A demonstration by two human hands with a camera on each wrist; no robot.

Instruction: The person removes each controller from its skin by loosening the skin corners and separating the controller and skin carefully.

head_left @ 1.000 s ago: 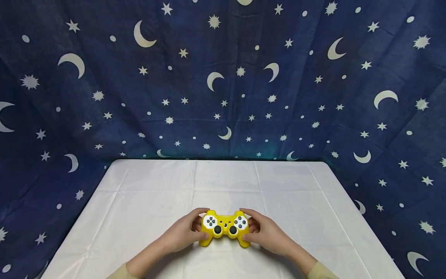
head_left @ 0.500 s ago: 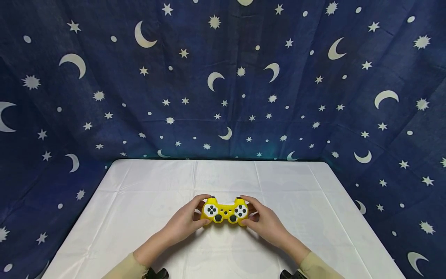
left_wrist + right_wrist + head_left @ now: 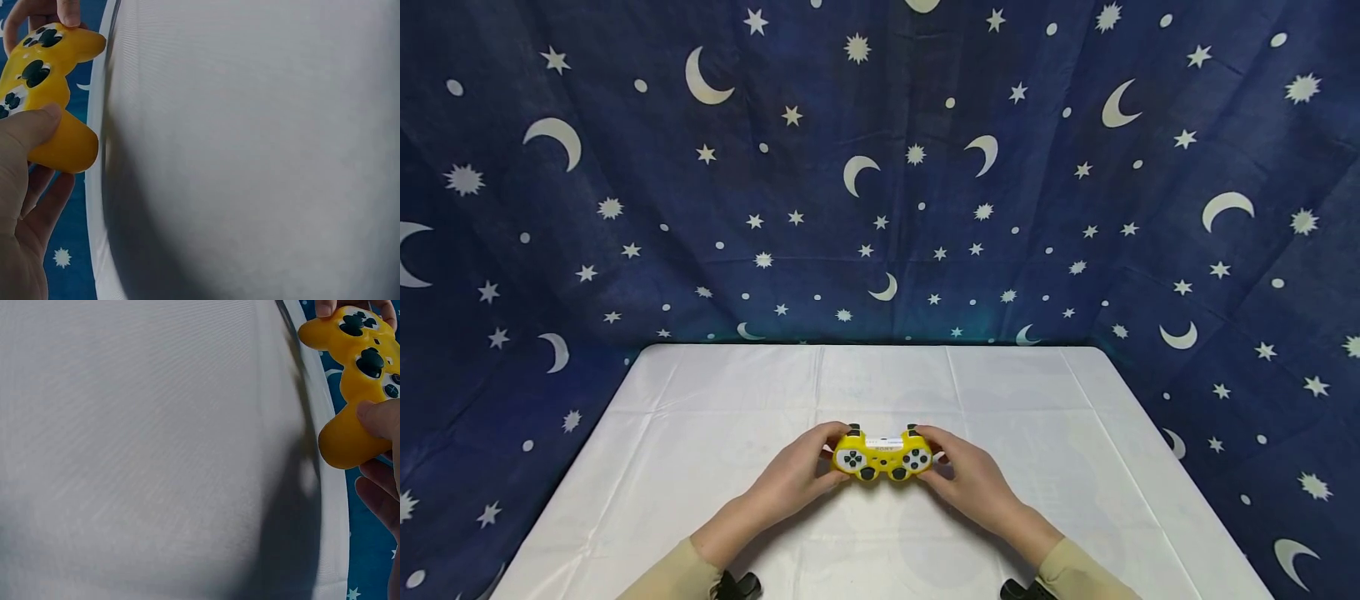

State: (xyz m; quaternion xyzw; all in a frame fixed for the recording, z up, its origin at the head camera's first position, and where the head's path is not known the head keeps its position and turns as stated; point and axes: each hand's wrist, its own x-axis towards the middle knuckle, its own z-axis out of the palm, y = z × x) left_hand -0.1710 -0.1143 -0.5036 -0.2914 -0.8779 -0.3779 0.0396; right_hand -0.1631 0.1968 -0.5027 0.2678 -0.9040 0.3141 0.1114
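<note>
A yellow game controller (image 3: pixel 880 462) is held between two bare hands above the middle of the near part of the table, apparently clear of the surface, since in both wrist views it is seen partly against the backdrop. Its long axis is laid from left to right across the person's front, with its button face turned up towards the head camera; the black shoulder buttons are set along the far side, and the handles are pointed back towards the person. The left end is grasped by the left hand (image 3: pixel 793 479), its thumb (image 3: pixel 42 125) pressed on the left handle (image 3: pixel 75 147); the right end is grasped in mirror fashion by the right hand (image 3: pixel 967 479), the right handle (image 3: pixel 344 440) being pinned under that thumb. An index finger is reached to the far shoulder at each end. Neither hand is placed nearer, so any turn or shift would be judged to depend on both ends being moved together. Below, the white tablecloth (image 3: pixel 880 542) is spread, and behind it a blue backdrop (image 3: pixel 820 75) with moons and stars is hung.
</note>
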